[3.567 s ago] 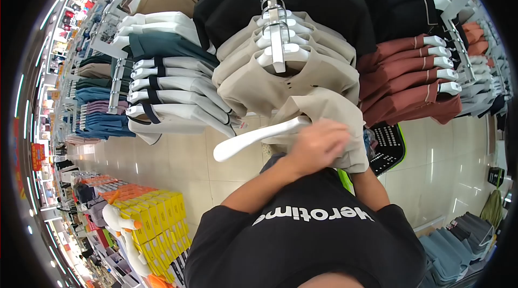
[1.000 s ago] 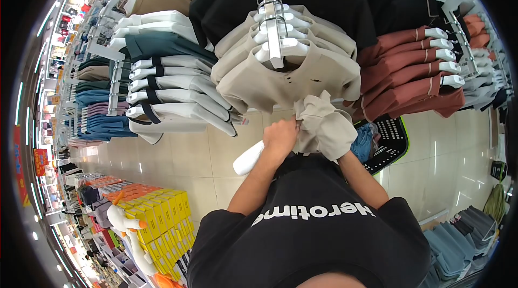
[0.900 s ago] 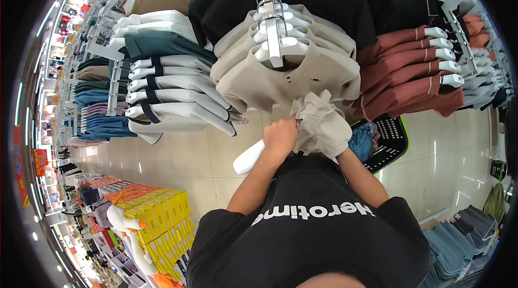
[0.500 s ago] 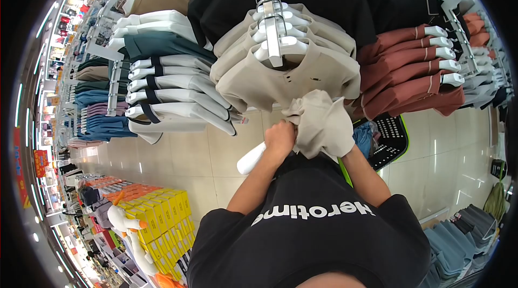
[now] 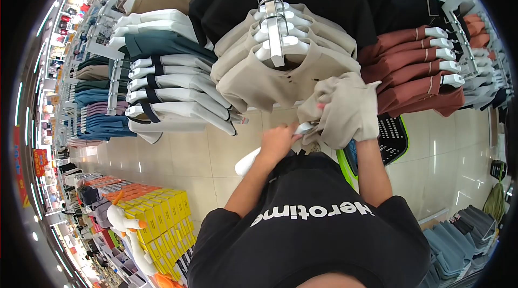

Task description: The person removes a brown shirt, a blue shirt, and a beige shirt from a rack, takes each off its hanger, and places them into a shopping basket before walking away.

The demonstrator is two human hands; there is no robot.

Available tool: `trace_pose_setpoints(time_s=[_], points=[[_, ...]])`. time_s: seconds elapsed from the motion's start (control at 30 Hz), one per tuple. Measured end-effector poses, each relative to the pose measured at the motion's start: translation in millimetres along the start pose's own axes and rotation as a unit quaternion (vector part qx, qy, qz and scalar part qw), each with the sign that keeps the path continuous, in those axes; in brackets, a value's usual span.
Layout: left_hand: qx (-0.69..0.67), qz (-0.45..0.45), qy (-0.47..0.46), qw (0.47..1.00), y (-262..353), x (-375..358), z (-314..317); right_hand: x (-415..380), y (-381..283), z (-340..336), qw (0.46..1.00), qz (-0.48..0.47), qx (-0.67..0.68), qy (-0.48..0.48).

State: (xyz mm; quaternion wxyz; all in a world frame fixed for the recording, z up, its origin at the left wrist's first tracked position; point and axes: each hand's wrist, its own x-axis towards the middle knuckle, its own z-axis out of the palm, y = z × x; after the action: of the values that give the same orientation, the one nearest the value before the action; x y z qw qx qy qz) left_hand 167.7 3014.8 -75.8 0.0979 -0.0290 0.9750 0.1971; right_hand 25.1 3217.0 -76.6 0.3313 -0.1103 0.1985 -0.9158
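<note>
My left hand (image 5: 278, 143) is closed around a white hanger (image 5: 247, 164). One end of the hanger sticks out at lower left and another part shows beside my fingers. A bunched beige shirt (image 5: 348, 112) hangs over my right hand, which holds it up and is mostly hidden under the cloth; only the wrist (image 5: 368, 139) shows clearly. The shirt's lower folds reach close to the hanger near my left fingers. Just beyond, several beige shirts (image 5: 270, 85) hang on white hangers from a metal rail arm (image 5: 275, 45).
White shirts with dark collars (image 5: 178, 110) hang to the left, and rust-red shirts (image 5: 410, 83) to the right. A black basket with a green rim (image 5: 396, 139) is beside my right forearm. Yellow boxes (image 5: 162, 223) are stacked at lower left. Folded trousers (image 5: 453, 245) lie at lower right.
My right hand has moved up and to the right with the beige shirt, away from my left hand. More of the white hanger now shows at my left fingers.
</note>
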Motion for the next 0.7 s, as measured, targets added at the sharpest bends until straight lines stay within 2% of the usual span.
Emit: trace_pose_setpoints(time_s=[0.03,0.07,0.17,0.23,0.37,0.4,0.43,0.47,0.53,0.57,0.6,0.67,0.7], points=[[0.014,-0.009,-0.018,1.000,7.2,0.8,2.1,5.4,5.3,-2.7,0.991,0.060,0.032,-0.117],[0.014,-0.010,-0.019,1.000,11.9,2.0,6.8,4.3,7.1,-4.3,0.983,0.081,0.046,-0.161],[0.039,0.012,-0.019,0.999,21.6,8.6,17.3,-4.2,10.1,-2.7,0.993,0.066,0.043,-0.093],[0.026,0.009,-0.054,0.998,24.8,10.2,17.5,-9.6,6.2,-0.9,0.998,0.044,0.031,-0.045],[-0.031,0.004,-0.029,0.999,21.7,5.2,7.5,-16.1,-5.7,-2.1,0.999,-0.015,-0.013,0.036],[-0.054,-0.028,-0.029,0.998,16.5,4.2,8.1,-18.9,-8.2,-4.1,0.996,-0.043,-0.043,0.060],[-0.077,-0.061,-0.029,0.995,10.3,2.7,8.4,-25.6,-8.5,-6.5,0.977,-0.097,-0.134,0.134],[-0.077,-0.061,-0.029,0.995,2.7,0.0,7.3,-24.2,-16.3,6.9,0.977,-0.097,-0.134,0.134],[-0.128,-0.029,0.028,0.991,-16.2,-6.7,5.0,-22.2,-37.3,31.6,0.963,-0.136,-0.045,0.228],[-0.146,-0.018,0.064,0.987,-26.8,-10.2,8.0,-24.9,-47.4,-25.1,0.970,-0.168,-0.126,0.124],[-0.145,-0.017,0.064,0.987,-33.1,-12.2,2.3,-32.1,-48.5,-49.6,0.970,-0.169,-0.127,0.124],[-0.145,0.010,0.170,0.975,-43.9,-15.9,-13.1,-39.3,-50.7,-81.1,0.976,-0.198,-0.037,0.088],[-0.120,0.005,0.200,0.972,-41.8,-18.5,-28.4,-42.4,-54.5,-96.5,0.963,-0.205,-0.171,0.044]])
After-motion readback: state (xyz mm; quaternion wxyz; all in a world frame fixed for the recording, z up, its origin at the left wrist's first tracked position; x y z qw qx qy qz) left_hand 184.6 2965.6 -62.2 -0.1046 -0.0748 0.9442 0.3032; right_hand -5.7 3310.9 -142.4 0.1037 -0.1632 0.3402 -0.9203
